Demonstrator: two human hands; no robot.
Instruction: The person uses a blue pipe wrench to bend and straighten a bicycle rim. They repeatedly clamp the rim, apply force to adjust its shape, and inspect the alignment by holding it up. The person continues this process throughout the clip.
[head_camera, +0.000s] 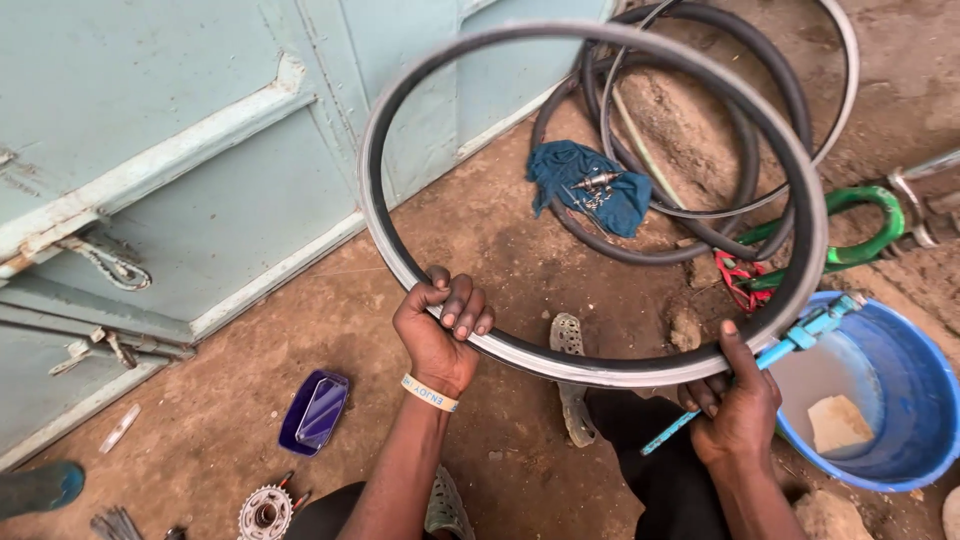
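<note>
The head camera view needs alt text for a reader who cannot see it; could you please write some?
Two hands hold a bare bicycle wheel rim above a dirt floor: the left hand grips its lower edge, the right hand holds it with a blue tool. A blue bucket, tyres and a blue cloth lie nearby.

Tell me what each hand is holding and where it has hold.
Both hands hold the bicycle wheel rim along its lower arc: the left hand wraps it from below, and the right hand clasps it together with a blue adjustable wrench.
</note>
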